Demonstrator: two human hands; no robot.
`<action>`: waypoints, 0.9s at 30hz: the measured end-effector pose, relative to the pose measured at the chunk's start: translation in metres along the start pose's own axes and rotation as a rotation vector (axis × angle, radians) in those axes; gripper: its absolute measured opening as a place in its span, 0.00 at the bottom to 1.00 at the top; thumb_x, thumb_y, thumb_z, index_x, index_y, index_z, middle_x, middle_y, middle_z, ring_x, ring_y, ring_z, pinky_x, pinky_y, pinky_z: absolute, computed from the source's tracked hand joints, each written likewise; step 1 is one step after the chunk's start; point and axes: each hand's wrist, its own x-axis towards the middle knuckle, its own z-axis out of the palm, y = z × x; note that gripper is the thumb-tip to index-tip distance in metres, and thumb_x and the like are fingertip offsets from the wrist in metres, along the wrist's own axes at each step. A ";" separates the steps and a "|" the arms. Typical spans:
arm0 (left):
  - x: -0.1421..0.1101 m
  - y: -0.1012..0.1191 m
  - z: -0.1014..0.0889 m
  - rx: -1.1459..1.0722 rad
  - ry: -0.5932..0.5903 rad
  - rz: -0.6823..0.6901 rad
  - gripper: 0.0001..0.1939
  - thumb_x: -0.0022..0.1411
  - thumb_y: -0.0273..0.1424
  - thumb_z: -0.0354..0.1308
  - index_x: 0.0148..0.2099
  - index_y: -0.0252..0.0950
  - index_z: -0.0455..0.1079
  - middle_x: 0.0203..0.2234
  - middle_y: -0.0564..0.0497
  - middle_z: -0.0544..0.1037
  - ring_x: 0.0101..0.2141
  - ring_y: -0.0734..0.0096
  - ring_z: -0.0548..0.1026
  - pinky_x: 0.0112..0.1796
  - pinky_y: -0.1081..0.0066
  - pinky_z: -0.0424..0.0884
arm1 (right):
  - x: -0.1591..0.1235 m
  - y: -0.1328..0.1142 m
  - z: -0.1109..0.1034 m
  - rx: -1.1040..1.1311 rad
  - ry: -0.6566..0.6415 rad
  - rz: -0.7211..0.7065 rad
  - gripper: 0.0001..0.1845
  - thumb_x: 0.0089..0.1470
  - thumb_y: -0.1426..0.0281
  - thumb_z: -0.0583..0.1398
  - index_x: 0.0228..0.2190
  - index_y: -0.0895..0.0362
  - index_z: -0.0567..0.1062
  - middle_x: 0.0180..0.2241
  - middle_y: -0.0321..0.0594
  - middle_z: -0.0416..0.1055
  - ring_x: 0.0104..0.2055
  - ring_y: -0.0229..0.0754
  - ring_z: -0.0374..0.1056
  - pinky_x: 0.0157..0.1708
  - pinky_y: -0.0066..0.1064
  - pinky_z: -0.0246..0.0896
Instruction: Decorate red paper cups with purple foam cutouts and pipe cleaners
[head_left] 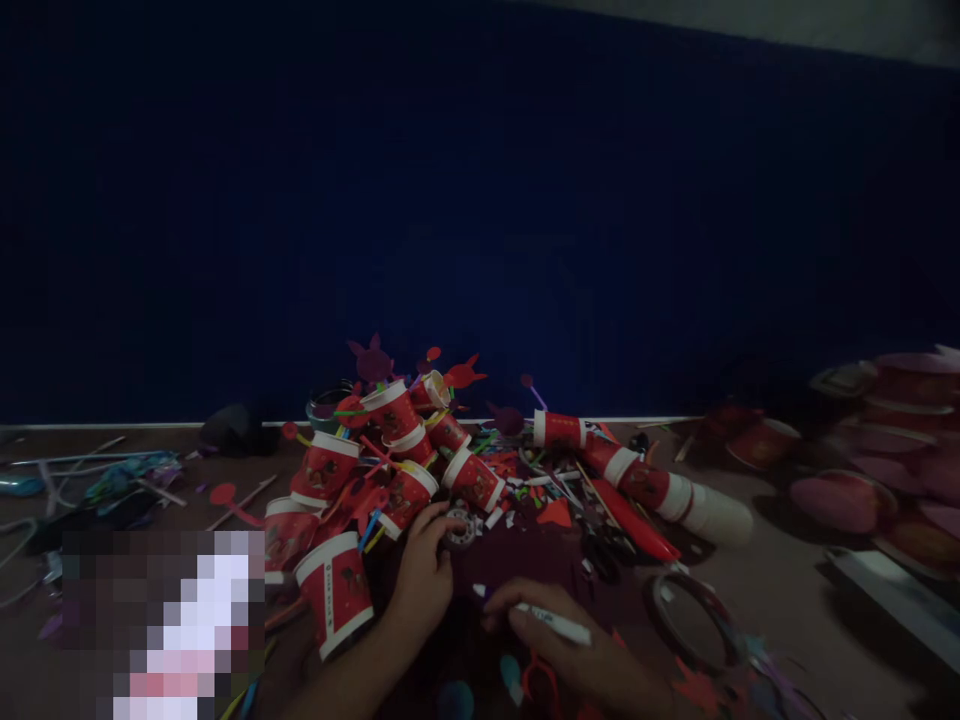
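Red cups (324,470) with paper shapes (463,374), apparently finished, sit beyond the left hand (427,562), which touches a tape roll (462,527), its grip unclear, while stacked cups (646,484) beyond the right hand (551,598), clasping a white marker (568,627), look undecorated.

A dark blue panel (480,220) stands behind the far edge of the table (795,600). Near the middle of this edge, red paper cups (349,595) are heaped. To their right, a row of nested cups (637,480) is lying; nearer are black scissors (600,550) and a large ring (726,625).
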 end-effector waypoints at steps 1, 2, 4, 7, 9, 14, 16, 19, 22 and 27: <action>0.001 -0.001 0.000 -0.001 -0.002 0.002 0.26 0.42 0.10 0.44 0.37 0.37 0.71 0.50 0.46 0.66 0.53 0.63 0.64 0.55 0.56 0.56 | 0.001 -0.002 0.000 -0.024 -0.047 -0.012 0.20 0.57 0.57 0.51 0.37 0.57 0.74 0.33 0.43 0.75 0.36 0.41 0.69 0.36 0.31 0.62; 0.002 -0.002 0.000 -0.002 -0.004 0.004 0.26 0.42 0.10 0.44 0.37 0.37 0.71 0.49 0.46 0.66 0.52 0.64 0.64 0.55 0.56 0.56 | 0.002 -0.005 0.001 -0.036 -0.078 -0.012 0.20 0.57 0.57 0.50 0.37 0.57 0.74 0.32 0.42 0.75 0.35 0.41 0.69 0.36 0.30 0.62; 0.005 -0.004 -0.001 -0.007 -0.004 0.012 0.25 0.42 0.10 0.44 0.37 0.37 0.71 0.49 0.46 0.67 0.52 0.64 0.65 0.55 0.57 0.56 | 0.003 -0.009 0.004 -0.055 -0.073 -0.022 0.20 0.58 0.57 0.50 0.38 0.57 0.74 0.32 0.42 0.75 0.35 0.41 0.69 0.36 0.30 0.62; 0.008 -0.007 -0.001 -0.014 0.007 0.021 0.24 0.43 0.11 0.44 0.36 0.36 0.71 0.47 0.45 0.68 0.51 0.64 0.66 0.55 0.56 0.57 | 0.005 -0.011 0.008 -0.095 -0.049 -0.060 0.19 0.56 0.57 0.52 0.39 0.56 0.74 0.37 0.43 0.74 0.39 0.43 0.67 0.40 0.32 0.61; 0.010 -0.009 -0.002 -0.017 0.015 0.024 0.24 0.43 0.11 0.43 0.36 0.36 0.71 0.47 0.45 0.69 0.50 0.64 0.66 0.54 0.56 0.57 | 0.009 -0.008 0.009 0.011 -0.091 -0.031 0.21 0.56 0.55 0.51 0.36 0.57 0.75 0.30 0.43 0.74 0.32 0.42 0.69 0.34 0.32 0.63; 0.011 -0.011 -0.001 -0.007 -0.005 0.042 0.23 0.43 0.11 0.43 0.35 0.36 0.71 0.46 0.46 0.69 0.49 0.64 0.67 0.53 0.57 0.59 | 0.017 0.010 0.004 0.095 0.073 -0.065 0.23 0.57 0.55 0.49 0.35 0.56 0.77 0.27 0.41 0.75 0.36 0.44 0.69 0.43 0.37 0.59; 0.010 -0.010 0.000 0.005 -0.012 0.044 0.24 0.43 0.10 0.43 0.35 0.36 0.71 0.47 0.45 0.68 0.50 0.64 0.67 0.54 0.57 0.59 | 0.020 0.018 0.004 0.056 0.094 -0.052 0.22 0.56 0.55 0.51 0.30 0.57 0.77 0.24 0.40 0.73 0.32 0.42 0.69 0.39 0.35 0.60; 0.008 -0.008 0.002 0.028 -0.022 0.051 0.24 0.43 0.10 0.42 0.36 0.36 0.71 0.48 0.45 0.67 0.51 0.64 0.65 0.54 0.58 0.58 | 0.022 0.028 0.009 0.163 0.104 0.083 0.12 0.49 0.61 0.57 0.26 0.58 0.72 0.16 0.31 0.65 0.17 0.35 0.62 0.20 0.26 0.55; 0.005 -0.007 0.003 0.048 -0.034 0.068 0.24 0.45 0.10 0.42 0.37 0.36 0.70 0.49 0.44 0.66 0.51 0.64 0.65 0.54 0.58 0.59 | 0.023 0.031 0.014 0.183 0.154 0.114 0.04 0.43 0.72 0.58 0.23 0.56 0.64 0.15 0.27 0.61 0.17 0.32 0.59 0.17 0.22 0.51; 0.003 -0.007 0.003 0.068 -0.033 0.085 0.25 0.45 0.10 0.42 0.38 0.36 0.69 0.49 0.45 0.65 0.51 0.63 0.65 0.53 0.57 0.60 | 0.021 0.025 0.014 0.088 0.131 0.092 0.06 0.41 0.75 0.54 0.18 0.56 0.61 0.15 0.28 0.59 0.18 0.32 0.57 0.18 0.22 0.51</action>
